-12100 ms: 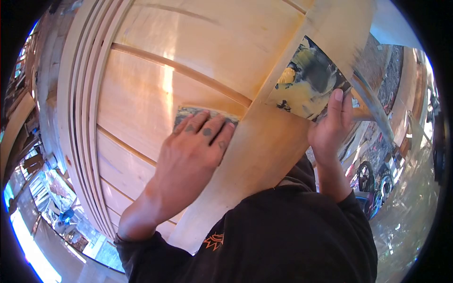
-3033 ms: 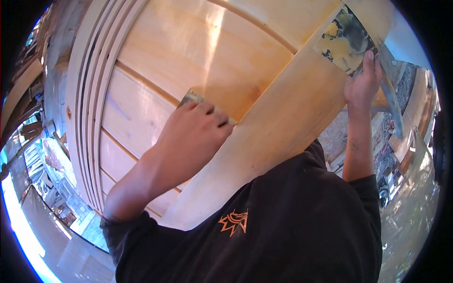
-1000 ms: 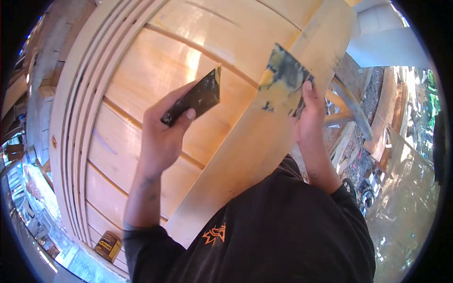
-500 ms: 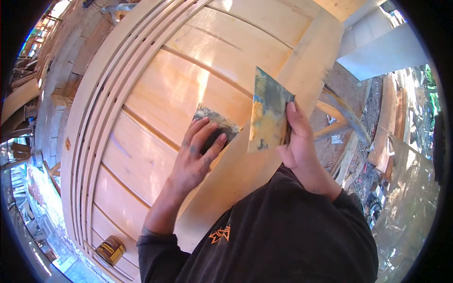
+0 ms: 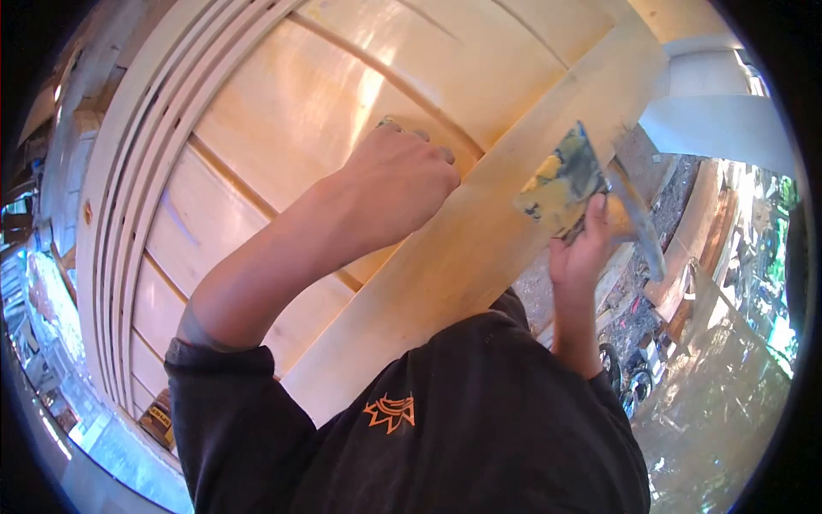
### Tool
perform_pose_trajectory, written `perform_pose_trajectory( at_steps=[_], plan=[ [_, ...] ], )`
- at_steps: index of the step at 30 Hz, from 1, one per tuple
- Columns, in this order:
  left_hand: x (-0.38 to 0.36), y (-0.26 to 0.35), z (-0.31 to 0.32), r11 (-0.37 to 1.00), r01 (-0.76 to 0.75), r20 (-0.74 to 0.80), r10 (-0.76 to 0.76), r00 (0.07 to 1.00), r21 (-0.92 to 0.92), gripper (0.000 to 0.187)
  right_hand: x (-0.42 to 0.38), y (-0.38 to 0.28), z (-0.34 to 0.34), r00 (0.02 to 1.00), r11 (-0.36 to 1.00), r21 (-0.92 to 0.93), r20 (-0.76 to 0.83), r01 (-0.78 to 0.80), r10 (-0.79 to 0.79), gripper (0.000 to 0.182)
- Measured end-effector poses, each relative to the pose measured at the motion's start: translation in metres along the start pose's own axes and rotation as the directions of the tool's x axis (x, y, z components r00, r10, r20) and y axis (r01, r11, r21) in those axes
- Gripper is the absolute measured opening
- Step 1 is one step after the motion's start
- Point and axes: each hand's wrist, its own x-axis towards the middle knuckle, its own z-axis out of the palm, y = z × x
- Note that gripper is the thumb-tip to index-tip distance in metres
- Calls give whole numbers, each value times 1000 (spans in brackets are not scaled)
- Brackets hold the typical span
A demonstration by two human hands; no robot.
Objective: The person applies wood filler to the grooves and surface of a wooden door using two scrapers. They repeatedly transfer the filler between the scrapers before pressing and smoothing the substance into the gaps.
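Observation:
A wooden panel door [image 5: 282, 103] lies beneath my hands, with grooves between its boards and smears of yellowish filler. My left hand [image 5: 402, 176] is closed over the panel beside a groove, its back turned to me. It grips a putty scraper [image 5: 390, 122], of which only a small dark edge shows past the knuckles. To the right, my right hand [image 5: 586, 240] pinches a thin flat putty plate [image 5: 565, 176] by its lower edge. Yellow and dark grey putty is smeared across the plate, which is held tilted above the door's edge.
A brown tin [image 5: 157, 420] stands at the lower left of the door. Right of the door are a wooden support leg [image 5: 638, 218], long planks [image 5: 689, 227] and debris on the ground. A pale panel [image 5: 719, 128] stands at the upper right.
My left hand has moved up and right and turned over, hiding most of the scraper. The putty plate has moved right with my right hand. The whole view has shifted.

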Motion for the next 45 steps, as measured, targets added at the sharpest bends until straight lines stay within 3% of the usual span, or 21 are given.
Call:
perform_pose_trajectory(
  at_steps=[4,7,13,16,17,19,22,23,24,26,28,29,32,33,36,37,40,41,43,45],
  plan=[
    [-37,1,14,997,-61,63,58,996,38,19,2,-9,-11,997,996,-90,-72,-14,7,42],
    [-70,7,16,999,-20,214,13,977,32,18,5,-8,-10,994,986,-161,-104,-41,24,42],
    [-130,19,35,997,45,165,-54,985,60,18,4,-6,14,994,974,-214,-97,-72,52,42],
    [-143,18,34,996,93,234,-92,968,7,24,4,-3,26,993,973,-200,-60,-111,101,42],
    [-148,18,28,985,154,78,-149,986,-73,28,1,0,32,992,978,-164,-4,-126,127,42],
    [-153,21,8,947,221,-225,-274,935,-235,37,-10,3,44,976,978,-101,99,-182,192,43],
    [-160,35,12,854,118,-478,-393,786,-507,51,-29,8,70,936,961,-54,220,-270,275,44],
    [-157,46,20,800,-6,-526,-389,756,-600,54,-35,12,77,923,953,-47,238,-299,302,44],
    [-156,55,28,838,-65,-584,-320,746,-542,53,-40,15,84,909,943,-43,256,-329,329,45],
    [-148,78,55,884,-182,-752,-238,615,-430,55,-52,14,95,871,928,-29,337,-370,358,44],
    [-141,73,94,921,-120,-803,-252,540,-370,55,-64,7,106,834,914,-52,391,-402,389,43],
    [-142,72,107,934,-84,-824,-262,502,-348,56,-66,9,103,853,941,-75,403,-329,330,42],
    [-166,65,119,918,144,-719,-381,581,-370,56,-75,-2,94,818,938,-9,488,-346,306,42],
    [-172,74,111,909,156,-739,-406,538,-386,54,-79,-3,93,823,945,-40,481,-325,304,42],
    [-175,99,84,963,22,-878,-255,406,-270,57,-94,-5,93,838,949,-88,449,-304,310,40],
    [-172,105,81,975,-49,-896,-180,406,-219,55,-99,-4,95,834,939,-77,439,-335,333,38],
    [-168,102,104,955,50,-805,-274,527,-292,50,-104,-8,95,806,935,-95,483,-341,343,38],
    [-173,101,114,905,255,-728,-425,538,-340,52,-99,-5,85,805,938,-106,486,-331,339,39],
    [-185,102,112,838,415,-779,-510,365,-354,61,-82,2,70,809,945,-85,496,-316,315,40],
    [-198,113,106,722,527,-769,-612,183,-449,52,-74,4,64,812,931,-97,463,-352,356,39]
  ],
)
